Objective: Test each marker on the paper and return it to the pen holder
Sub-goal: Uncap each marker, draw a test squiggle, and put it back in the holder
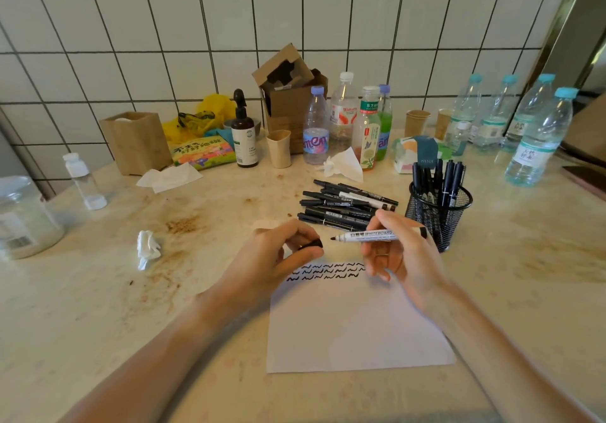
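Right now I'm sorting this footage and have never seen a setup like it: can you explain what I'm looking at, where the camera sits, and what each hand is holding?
There is no machine here, just a person's two bare hands. The single picture comes from a wide-angle camera worn on the person's head, looking forward and down. The right hand holds an uncapped whiteboard marker, tip pointing left. The left hand pinches its black cap. Below them lies a sheet of paper with rows of black squiggles near its top edge. Behind are a pile of markers lying on the table and a black mesh pen holder with several markers standing in it. Bottles, paper cups, tissues and a cardboard box crowd the back.
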